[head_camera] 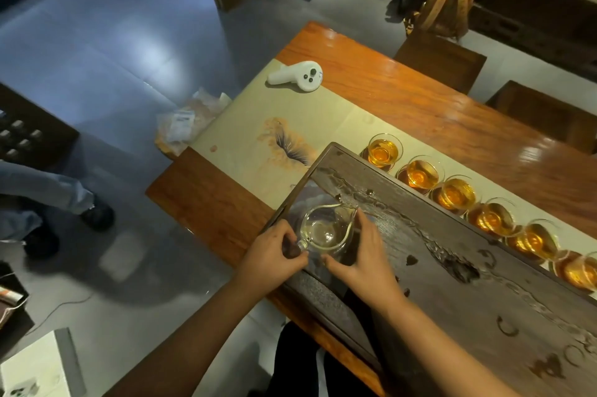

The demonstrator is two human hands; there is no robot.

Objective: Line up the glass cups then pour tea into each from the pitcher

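A clear glass pitcher stands on the near-left end of the dark wooden tea tray, holding only a little pale liquid. My left hand grips its handle from the left. My right hand cups its right side, fingers against the glass. Several glass cups filled with amber tea stand in a diagonal row along the far side of the tray, from the far one to the one at the right edge.
A white controller lies on the beige table runner. Wooden stools stand beyond the orange table. A person's legs are on the floor at left, with bags near the table corner.
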